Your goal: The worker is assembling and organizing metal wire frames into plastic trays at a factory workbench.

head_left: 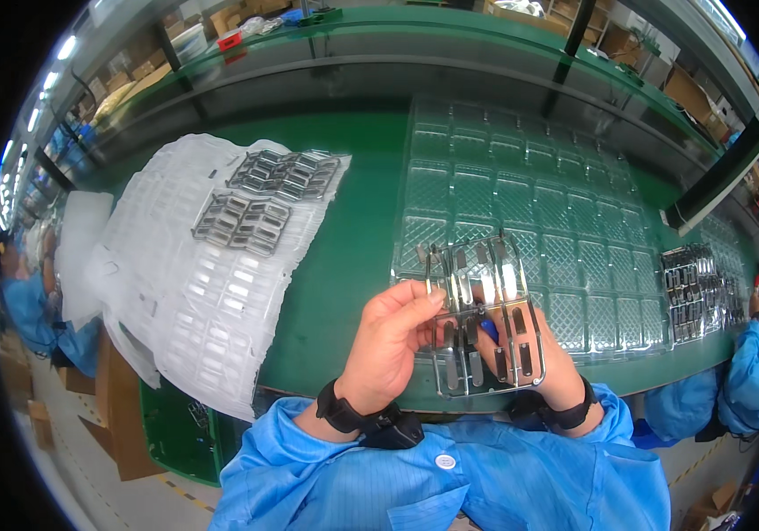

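Observation:
A thin frame of dark and shiny bars (531, 341) carries several small elongated grey and black pieces. It stands tilted up before my chest, above the near edge of the green table. My left hand (384, 341) grips its left side between thumb and fingers. My right hand (558, 361) is behind the frame, its fingers curled and largely hidden by the bars. A small blue piece (488, 329) shows beside those fingers; its kind is unclear, but it looks held there.
A clear plastic tray (521, 199) with rows of square pockets lies ahead. At left, a white moulded sheet (154, 230) bears stacked frames (246, 221). More dark frames (687, 292) lie at right. Co-workers in blue sit on both sides. A green bin (176, 429) stands below left.

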